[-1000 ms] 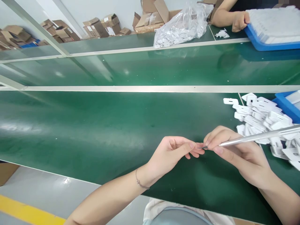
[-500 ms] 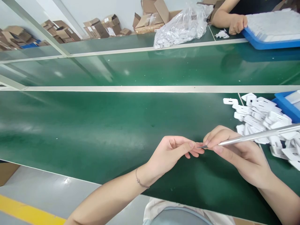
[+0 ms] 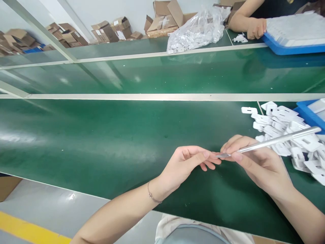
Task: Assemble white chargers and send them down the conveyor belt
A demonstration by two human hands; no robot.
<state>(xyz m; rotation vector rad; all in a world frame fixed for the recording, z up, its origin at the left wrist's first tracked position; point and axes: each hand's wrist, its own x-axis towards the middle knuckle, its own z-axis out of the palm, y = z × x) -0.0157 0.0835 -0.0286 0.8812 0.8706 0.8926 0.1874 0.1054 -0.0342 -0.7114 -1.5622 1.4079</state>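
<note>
My right hand [image 3: 259, 162] grips a slim silver craft knife [image 3: 276, 139] between thumb and fingers. The knife's handle slants up to the right, and its small blade points left at my left fingertips. My left hand [image 3: 189, 162] is closed in a pinch, thumb pressed against the fingers, with a bracelet on the wrist. Whatever the left fingers hold is too small or hidden to make out. Both hands meet just above the green table [image 3: 114, 145]. To their right lies a heap of white plastic pieces [image 3: 286, 118] with slots in them.
A blue tray [image 3: 311, 115] stands behind the heap. Across the table, a co-worker's hand [image 3: 256, 28] touches a larger blue tray [image 3: 281, 50] stacked with white pieces. A clear bag [image 3: 195, 34] of white parts and cardboard boxes [image 3: 162, 25] line the far side.
The knife has tilted and rolled in my right hand, so its blade shows flatter and its handle end is now in view. My left hand has barely moved.
</note>
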